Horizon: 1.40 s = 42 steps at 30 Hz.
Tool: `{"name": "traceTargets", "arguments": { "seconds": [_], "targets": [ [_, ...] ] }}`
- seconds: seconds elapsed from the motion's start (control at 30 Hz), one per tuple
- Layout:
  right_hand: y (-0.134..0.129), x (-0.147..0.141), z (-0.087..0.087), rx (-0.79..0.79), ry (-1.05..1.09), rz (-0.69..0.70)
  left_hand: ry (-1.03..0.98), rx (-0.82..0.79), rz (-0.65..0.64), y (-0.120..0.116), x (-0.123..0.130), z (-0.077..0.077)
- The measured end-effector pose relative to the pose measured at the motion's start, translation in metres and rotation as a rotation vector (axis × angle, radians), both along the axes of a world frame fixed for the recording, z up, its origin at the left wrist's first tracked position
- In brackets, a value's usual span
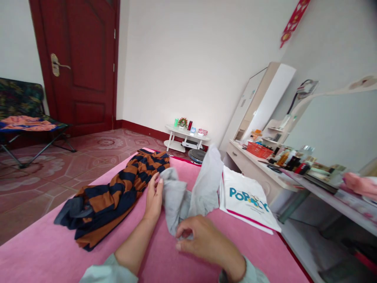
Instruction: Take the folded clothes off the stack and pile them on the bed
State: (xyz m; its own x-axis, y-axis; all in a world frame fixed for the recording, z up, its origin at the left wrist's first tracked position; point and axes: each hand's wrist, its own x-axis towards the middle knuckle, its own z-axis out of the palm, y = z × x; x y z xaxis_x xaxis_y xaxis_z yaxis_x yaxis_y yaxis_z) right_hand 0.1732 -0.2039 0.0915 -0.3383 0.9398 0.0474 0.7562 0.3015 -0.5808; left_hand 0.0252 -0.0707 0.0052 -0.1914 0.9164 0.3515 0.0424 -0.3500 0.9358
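A light grey garment (176, 196) lies bunched on the pink bed cover, one part of it standing up on the right. My left hand (154, 194) is at its left edge, fingers stretched upward against the cloth. At its near edge is my right hand (200, 237), thumb and fingers curled toward each other; whether cloth is between the fingertips is hard to see. The brown and navy striped garment (118, 192) lies crumpled to the left. To the right rests a folded white shirt (246, 196) with printed letters.
The pink bed cover (165, 263) spreads beneath the clothes. A white dressing table (250, 161) with a red basket (259, 150) and bottles stands at the right. Beyond the bed is a small white table (188, 133); a folding chair (23, 94) is at the left.
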Motion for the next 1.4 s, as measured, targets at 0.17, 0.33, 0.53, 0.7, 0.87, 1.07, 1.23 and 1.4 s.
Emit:
{"name": "traceTargets", "arguments": {
  "seconds": [0.17,0.33,0.53,0.7,0.87,1.07,1.23,1.4],
  "targets": [
    [0.021,-0.001,-0.046,0.258,0.214,-0.277,0.058,-0.042,0.037,0.007,-0.010,0.005],
    [0.046,0.022,-0.078,0.280,0.238,-0.421,0.176,-0.028,-0.219,-0.004,0.006,0.011],
    [0.045,0.021,-0.080,0.225,0.155,-0.434,0.609,-0.088,-0.483,-0.016,0.010,0.036],
    [0.046,0.044,-0.060,0.320,0.952,-0.691,0.827,-0.224,-0.250,-0.009,-0.027,0.057],
    [0.034,0.099,-0.028,0.547,1.531,-0.823,0.837,-0.240,0.088,-0.005,-0.052,0.077],
    [0.023,0.126,-0.036,0.906,1.342,-0.983,0.204,0.282,0.358,-0.012,-0.050,0.109],
    [0.020,0.099,-0.024,0.952,1.027,-0.963,-0.328,0.243,-0.024,-0.023,-0.047,0.132],
    [0.020,0.060,-0.024,0.667,0.498,-0.616,-0.281,0.255,-0.192,-0.042,-0.041,0.146]
  ]
}}
